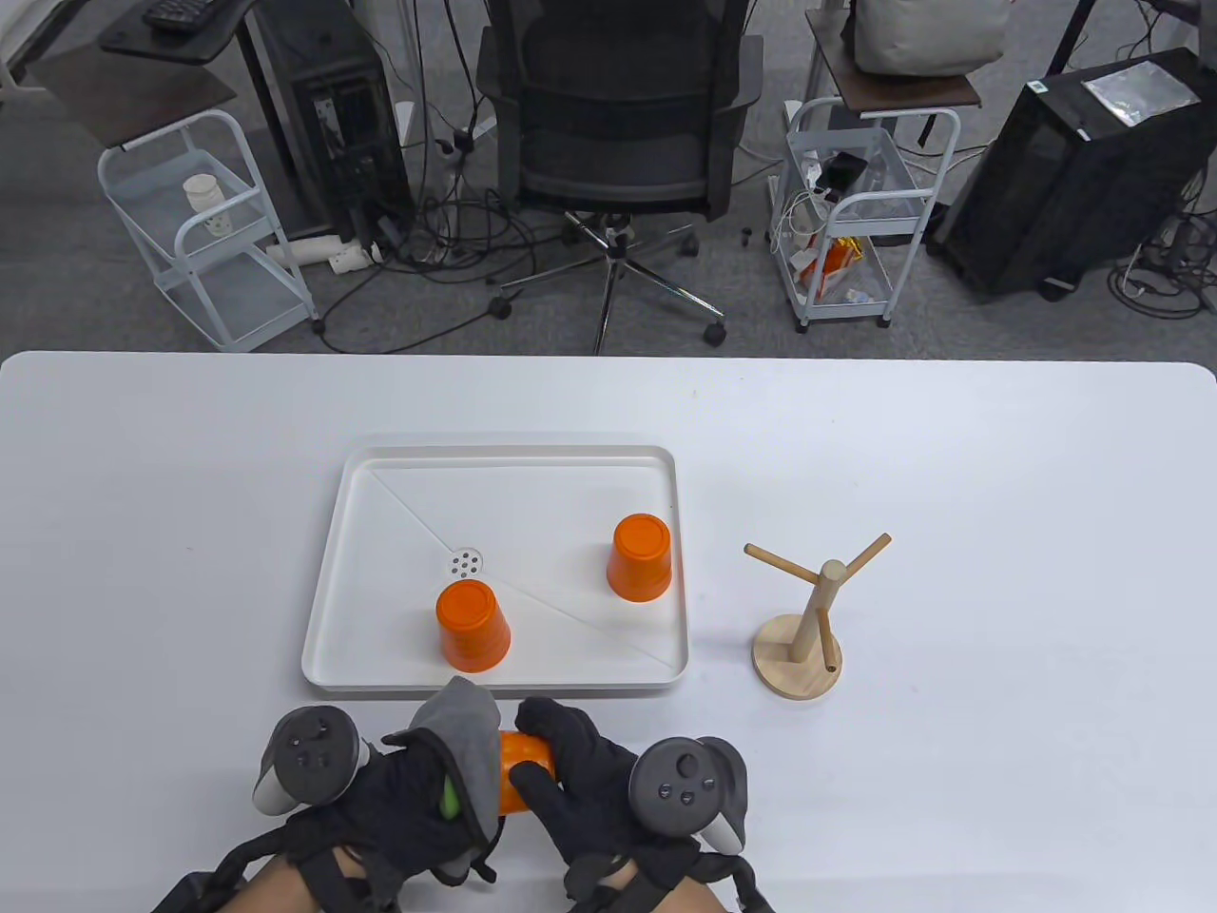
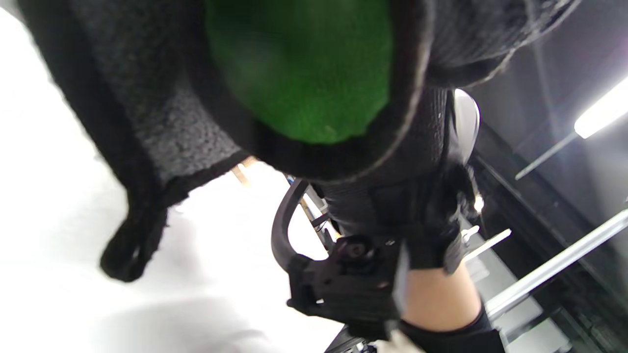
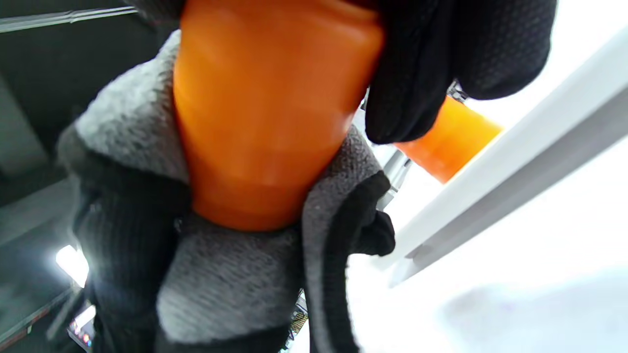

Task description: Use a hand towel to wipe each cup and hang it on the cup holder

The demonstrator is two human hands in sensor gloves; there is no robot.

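Note:
Near the table's front edge my right hand [image 1: 551,761] grips an orange cup [image 1: 521,772] lying sideways, fingers curled over its base end. My left hand [image 1: 428,789] holds a grey hand towel [image 1: 466,732] wrapped around the cup's open end. In the right wrist view the cup [image 3: 265,113] fills the frame with the towel [image 3: 230,274] bunched below it. The left wrist view shows the towel [image 2: 162,122] and its green inner side close up. Two more orange cups [image 1: 473,625] [image 1: 640,557] stand upside down in the white tray [image 1: 380,485]. The wooden cup holder [image 1: 808,618] stands bare, right of the tray.
The tray has a small drain [image 1: 465,563] at its middle. Beyond the table's far edge stand an office chair [image 1: 618,124], two white carts [image 1: 204,228] [image 1: 851,219] and computer towers [image 1: 1074,162] on the floor.

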